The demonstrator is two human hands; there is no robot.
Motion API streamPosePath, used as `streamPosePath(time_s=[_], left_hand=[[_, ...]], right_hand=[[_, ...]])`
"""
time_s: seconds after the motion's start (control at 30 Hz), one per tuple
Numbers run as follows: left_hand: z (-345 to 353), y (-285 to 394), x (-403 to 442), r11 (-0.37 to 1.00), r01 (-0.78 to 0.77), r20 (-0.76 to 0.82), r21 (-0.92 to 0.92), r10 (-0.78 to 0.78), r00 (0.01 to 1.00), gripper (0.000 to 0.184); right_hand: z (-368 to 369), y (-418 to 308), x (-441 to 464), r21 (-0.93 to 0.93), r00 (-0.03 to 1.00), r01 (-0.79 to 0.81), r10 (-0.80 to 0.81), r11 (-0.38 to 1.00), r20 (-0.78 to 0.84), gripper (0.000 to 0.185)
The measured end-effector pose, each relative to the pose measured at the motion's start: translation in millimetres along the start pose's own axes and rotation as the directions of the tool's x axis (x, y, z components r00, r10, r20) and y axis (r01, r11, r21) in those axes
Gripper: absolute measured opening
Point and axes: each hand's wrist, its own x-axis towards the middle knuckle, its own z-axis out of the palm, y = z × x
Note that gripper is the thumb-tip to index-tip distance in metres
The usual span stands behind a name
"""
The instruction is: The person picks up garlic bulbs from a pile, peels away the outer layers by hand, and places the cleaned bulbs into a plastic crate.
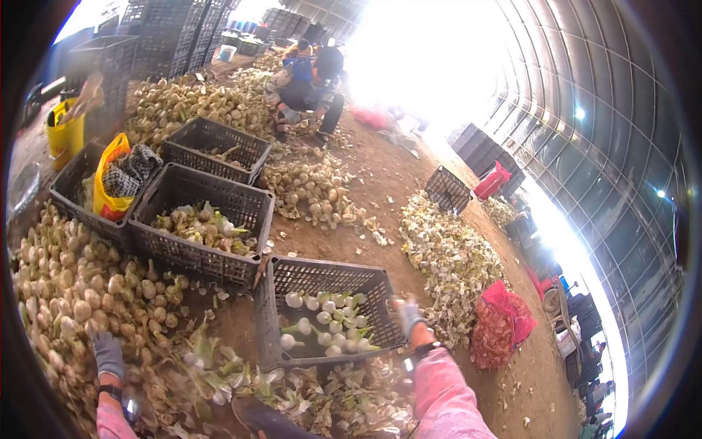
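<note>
At the lower left, my left hand (108, 353), in a grey glove, reaches onto a large pile of unpeeled bulbs (80, 293); its fingertips are at the bulbs, and whether it grips one is unclear. My right hand (409, 316), gloved too, is blurred by motion beside the right rim of a black crate (333, 272). Several clean white bulbs (336, 322) with short green stems lie in that crate. Husks and leaves (329, 391) are heaped in front of it.
Left of centre stand more black crates (197, 256), one holding a yellow bag (113, 172). A crouching person (311, 88) is further back. Peelings (453, 256) and a red mesh sack (501, 325) lie on the right. A yellow bucket (66, 132) is at the left.
</note>
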Motion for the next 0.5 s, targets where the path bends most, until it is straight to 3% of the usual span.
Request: streamPosePath(time_s=[0.03,0.07,0.1,0.17,0.23,0.27,0.3,0.33,0.4,0.47,0.5], left_hand=[[11,-4,-3,0.998,-0.063,-0.200,0.030,0.068,0.977,0.030],[33,-9,-7,0.990,-0.118,-0.389,0.072,0.137,0.911,0.032],[44,-12,-10,0.979,-0.163,-0.558,0.123,0.204,0.805,0.034],[3,-4,-31,0.984,-0.179,-0.298,-0.026,0.163,0.940,0.045],[-13,3,-34,0.978,-0.094,-0.042,-0.187,0.087,0.995,0.051],[-30,1,-35,0.963,-0.081,0.059,-0.256,0.100,0.993,0.063],[-24,1,-34,0.943,-0.037,-0.012,-0.331,0.036,0.999,0.066],[-13,0,-32,0.913,0.000,-0.077,-0.407,-0.034,0.996,0.068],[-30,6,-40,0.788,0.065,-0.115,-0.613,-0.170,0.979,0.076],[-33,12,-45,0.638,0.065,-0.150,-0.767,-0.277,0.949,0.082],[-12,11,-46,0.622,0.046,-0.156,-0.781,-0.266,0.951,0.082]], right_hand=[[-55,73,99,-0.199,0.983,0.081,-0.111,0.977,-0.148,0.074],[-96,55,93,-0.412,0.959,-0.120,-0.003,0.903,-0.284,0.075],[-140,87,131,-0.361,0.887,-0.188,0.000,0.913,-0.461,0.078],[-187,87,102,-0.242,0.771,-0.073,-0.099,0.968,-0.629,0.081],[-189,72,67,-0.240,0.730,-0.216,-0.007,0.946,-0.683,0.083],[-181,57,48,-0.236,0.704,-0.284,0.035,0.929,-0.710,0.084],[-167,43,33,-0.324,0.766,-0.318,0.040,0.891,-0.642,0.084],[-151,52,37,-0.219,0.815,-0.168,0.011,0.961,-0.579,0.079],[-105,70,63,-0.284,0.902,-0.115,-0.020,0.952,-0.432,0.082],[-18,1,-3,-0.048,0.998,0.014,-0.016,0.999,-0.056,0.078],[16,-25,-42,0.082,0.987,0.013,-0.026,0.997,0.158,0.073]])
